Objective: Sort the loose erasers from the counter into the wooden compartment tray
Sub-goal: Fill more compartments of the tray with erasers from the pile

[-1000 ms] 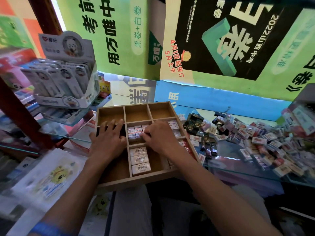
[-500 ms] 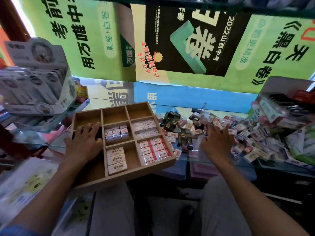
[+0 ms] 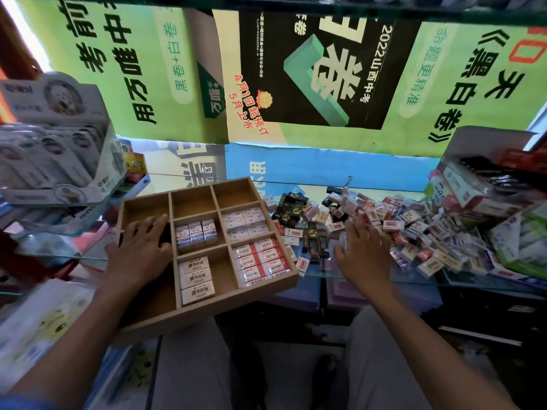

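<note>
On eraser wrappers [image 3: 273, 255]: "2B", red.

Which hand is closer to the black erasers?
Right. The right hand hovers just beside the black erasers on the glass; the left hand rests on the tray, further away.

Green posters [image 3: 124, 69] behind; boxed display stand [image 3: 56, 161] at left.
</note>
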{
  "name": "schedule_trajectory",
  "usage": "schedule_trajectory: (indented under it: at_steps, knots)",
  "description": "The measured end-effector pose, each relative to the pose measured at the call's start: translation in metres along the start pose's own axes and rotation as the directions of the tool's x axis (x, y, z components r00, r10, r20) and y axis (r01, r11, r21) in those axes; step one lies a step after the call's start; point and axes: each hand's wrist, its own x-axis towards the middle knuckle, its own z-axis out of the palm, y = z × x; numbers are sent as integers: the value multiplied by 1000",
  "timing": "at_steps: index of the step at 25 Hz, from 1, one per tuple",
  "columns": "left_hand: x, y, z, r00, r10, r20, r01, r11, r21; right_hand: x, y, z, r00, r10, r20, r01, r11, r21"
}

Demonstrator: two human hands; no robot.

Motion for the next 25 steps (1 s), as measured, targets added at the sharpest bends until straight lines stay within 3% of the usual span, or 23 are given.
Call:
schedule_trajectory:
  at_steps: [2,7,10,12,15,22,25]
  knots:
    - [1,0,0,1000,-1,3,1,1000,-3,5,-3,6,999,-3,34,4,1000,-26]
    - [-1,2,0,1000,2,-18,-3,1000,-17,-15,-5,12,979,-105,-172,109,994,14]
    - [-1,1,0,1000,6,-21,-6,1000,-19,-28,-2,11,973,-117,-200,144,981,128]
    - [0,0,0,1000,12,-21,-12,1000,3,-38,0,9,977,-62,-203,101,977,186]
    - [0,-1,1,999,17,-27,-16,1000,22,-52,1,8,970,72,-232,-41,990,136]
    - [2,-2,3,999,17,-30,-16,1000,21,-26,-5,-21,937,168,-306,-33,915,402]
    - [2,-3,2,999,18,-32,-18,1000,22,-6,-13,-18,974,140,-180,-77,945,317]
